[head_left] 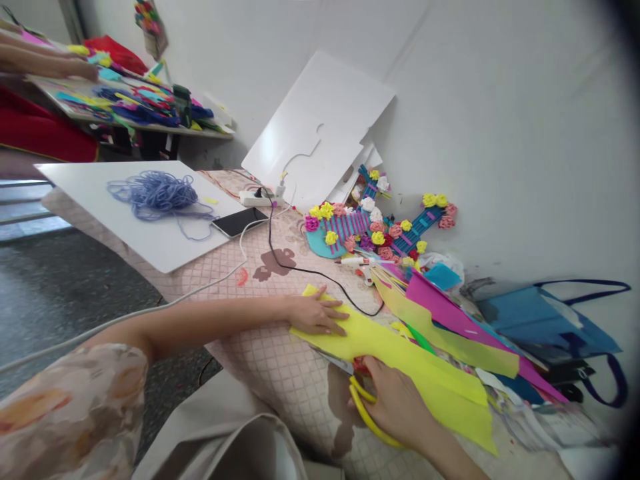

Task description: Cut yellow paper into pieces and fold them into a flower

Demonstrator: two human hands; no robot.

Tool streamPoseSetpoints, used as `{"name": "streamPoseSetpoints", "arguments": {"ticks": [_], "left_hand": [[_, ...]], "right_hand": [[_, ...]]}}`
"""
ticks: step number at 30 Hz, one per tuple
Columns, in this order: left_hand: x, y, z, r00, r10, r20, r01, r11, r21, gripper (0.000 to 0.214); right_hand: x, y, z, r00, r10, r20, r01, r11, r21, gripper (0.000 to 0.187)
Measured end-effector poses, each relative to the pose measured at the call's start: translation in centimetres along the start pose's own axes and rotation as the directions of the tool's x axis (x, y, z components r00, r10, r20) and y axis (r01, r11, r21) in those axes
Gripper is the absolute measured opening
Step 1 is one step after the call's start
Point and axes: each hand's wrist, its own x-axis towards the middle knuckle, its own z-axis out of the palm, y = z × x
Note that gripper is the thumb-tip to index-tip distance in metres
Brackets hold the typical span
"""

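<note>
A long strip of yellow crepe paper (pixel 395 357) lies slantwise over the patterned tablecloth. My left hand (pixel 316 313) rests flat on its far left end, fingers spread. My right hand (pixel 393 400) is wrapped round the yellow-handled scissors (pixel 365 407), whose blades point left along the near edge of the paper. Part of the blades is hidden by the paper, so I cannot tell how far apart they are. Beyond the strip, a white glue gun (pixel 356 261) lies beside paper-flower decorations (pixel 345 230).
A white board (pixel 165 247) holds a bundle of blue yarn (pixel 157 193); a phone (pixel 240 222) lies at its edge. A black cable (pixel 320 271) crosses the cloth. Coloured paper sheets (pixel 450 310) and a blue bag (pixel 550 323) are at right. Another person's arms (pixel 50 63) reach over a far table.
</note>
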Motion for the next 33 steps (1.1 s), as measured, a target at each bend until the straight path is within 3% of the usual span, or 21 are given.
{"name": "streamPoseSetpoints", "arguments": {"ticks": [13, 20, 33], "left_hand": [[0.2, 0.1, -0.2, 0.999, -0.046, 0.013, 0.047, 0.997, -0.066, 0.039], [0.3, 0.0, -0.1, 0.999, -0.027, 0.041, 0.027, 0.999, -0.021, 0.04], [0.2, 0.2, -0.4, 0.995, -0.044, 0.09, 0.044, 0.999, -0.007, 0.041]], "right_hand": [[-0.1, 0.3, 0.3, 0.999, -0.016, 0.033, 0.018, 0.998, -0.063, 0.042], [-0.3, 0.2, -0.1, 1.0, 0.005, 0.019, -0.004, 0.999, -0.045, 0.042], [1.0, -1.4, -0.4, 1.0, -0.016, 0.027, 0.018, 0.995, -0.097, 0.042]]}}
